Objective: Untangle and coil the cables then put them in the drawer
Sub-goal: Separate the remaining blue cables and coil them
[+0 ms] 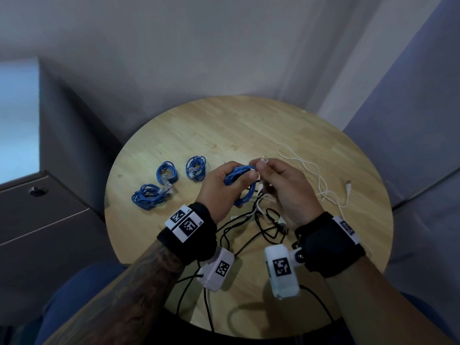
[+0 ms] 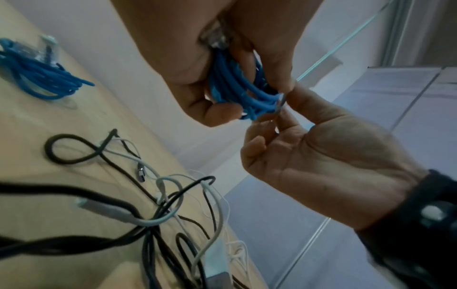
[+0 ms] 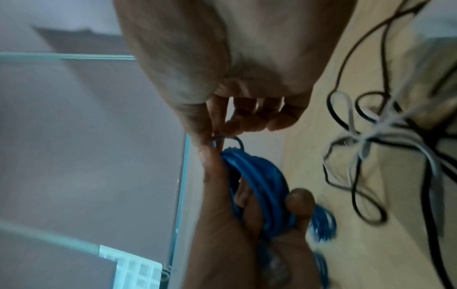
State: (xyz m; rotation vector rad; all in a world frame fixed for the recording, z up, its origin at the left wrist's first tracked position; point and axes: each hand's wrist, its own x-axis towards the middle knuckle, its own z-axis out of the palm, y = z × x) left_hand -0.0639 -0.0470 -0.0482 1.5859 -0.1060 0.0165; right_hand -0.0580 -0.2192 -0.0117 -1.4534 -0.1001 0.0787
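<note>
My left hand grips a coiled blue cable above the round wooden table; the coil runs through its curled fingers. My right hand meets it from the right and pinches a thin grey strand at the coil's top edge. A clear plug shows above the right fingertips. Three more blue coils lie on the table's left side. Under my hands sprawls a tangle of black and white cables.
A loose white cable snakes over the table's right side. A grey drawer cabinet with a round lock stands left of the table. Walls close in behind and to the right.
</note>
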